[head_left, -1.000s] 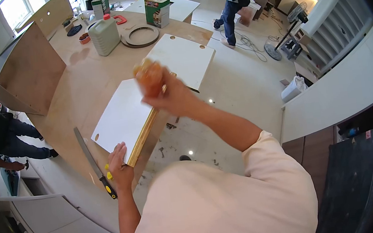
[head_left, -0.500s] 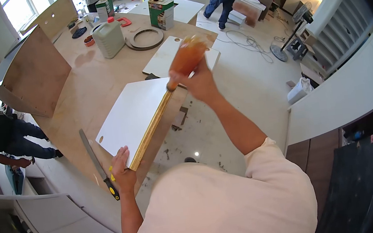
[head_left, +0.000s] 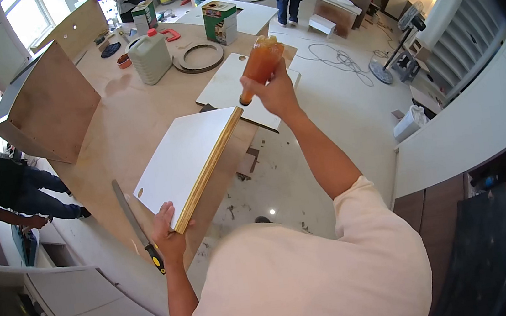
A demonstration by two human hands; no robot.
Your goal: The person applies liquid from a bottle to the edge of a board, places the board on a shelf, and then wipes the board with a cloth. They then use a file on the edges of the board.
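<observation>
My left hand [head_left: 167,231] grips the near corner of a white board [head_left: 187,160], which tilts up off the workbench. Along the board's right side runs a yellowish, glossy edge [head_left: 211,166]. Just beyond the board's far corner, my right hand [head_left: 273,92] is wrapped round an orange-brown bottle [head_left: 261,62]. The bottle is upside down, its dark nozzle low and a little apart from the board. Under and behind them another white board [head_left: 225,82] with a round hole lies on the bench.
The wooden workbench [head_left: 115,118] bears a handsaw [head_left: 138,226], a jerrycan [head_left: 150,58], a roll of edging [head_left: 199,57] and a green-white can [head_left: 220,22]. At left a person [head_left: 10,184] touches a wooden box [head_left: 53,103]. More people stand far back.
My right hand has moved the bottle slightly right, off the board's far corner. The board has shifted a little and its glossy edge is tilted more into view. The far person has moved.
</observation>
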